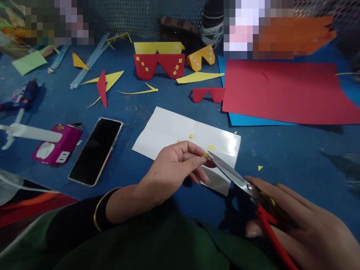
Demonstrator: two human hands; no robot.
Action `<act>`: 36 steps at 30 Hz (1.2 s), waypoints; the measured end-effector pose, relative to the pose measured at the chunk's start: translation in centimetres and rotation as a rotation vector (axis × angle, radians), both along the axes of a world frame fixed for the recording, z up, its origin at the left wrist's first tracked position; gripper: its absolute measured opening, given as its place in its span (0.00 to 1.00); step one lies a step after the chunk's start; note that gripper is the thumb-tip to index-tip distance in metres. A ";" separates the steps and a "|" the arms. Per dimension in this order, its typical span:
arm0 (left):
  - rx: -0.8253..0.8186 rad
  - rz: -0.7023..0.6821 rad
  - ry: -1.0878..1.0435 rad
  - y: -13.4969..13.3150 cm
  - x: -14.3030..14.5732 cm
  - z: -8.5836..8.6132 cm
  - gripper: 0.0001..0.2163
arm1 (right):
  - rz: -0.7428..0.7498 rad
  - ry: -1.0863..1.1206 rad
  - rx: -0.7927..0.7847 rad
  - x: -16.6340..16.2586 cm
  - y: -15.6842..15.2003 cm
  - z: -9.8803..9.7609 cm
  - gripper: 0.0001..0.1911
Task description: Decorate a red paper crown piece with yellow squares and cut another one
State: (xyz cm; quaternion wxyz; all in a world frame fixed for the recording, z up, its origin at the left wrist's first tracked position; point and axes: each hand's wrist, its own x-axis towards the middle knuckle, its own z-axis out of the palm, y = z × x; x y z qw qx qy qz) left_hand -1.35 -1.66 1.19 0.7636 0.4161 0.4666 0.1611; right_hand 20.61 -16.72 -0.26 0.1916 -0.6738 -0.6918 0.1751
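Observation:
My left hand (180, 161) pinches a tiny piece of yellow paper (206, 154) between thumb and forefinger. In my right hand (303, 213) is a pair of scissors (236, 178) with red handles, its blade tips at the yellow piece. Beneath the left hand lies a white glossy sheet (168, 125), with a few small yellow scraps (211, 147) on it. A yellow triangle scrap (260, 168) rests on the blue table to the right of the sheet.
A black phone (97, 150), a magenta device (56, 146) and a glue gun (26, 95) lie to the left. Folded paper masks, among them a red mask (146, 67) with yellow squares, stand at the back. Red card (281, 90) covers blue card at the right.

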 end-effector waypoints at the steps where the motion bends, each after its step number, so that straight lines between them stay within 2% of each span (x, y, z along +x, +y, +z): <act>1: -0.001 -0.001 -0.007 0.0 0.0 -0.1 0.02 | 0.009 -0.004 -0.007 0.0 0.0 0.1 0.27; 13: -0.053 -0.021 0.015 -0.1 0.0 -0.2 0.02 | 0.073 -0.063 0.027 -0.4 0.4 0.2 0.27; 36: -0.042 -0.045 0.014 -0.1 0.0 -0.3 0.04 | 0.128 -0.102 0.068 -0.3 0.0 0.0 0.22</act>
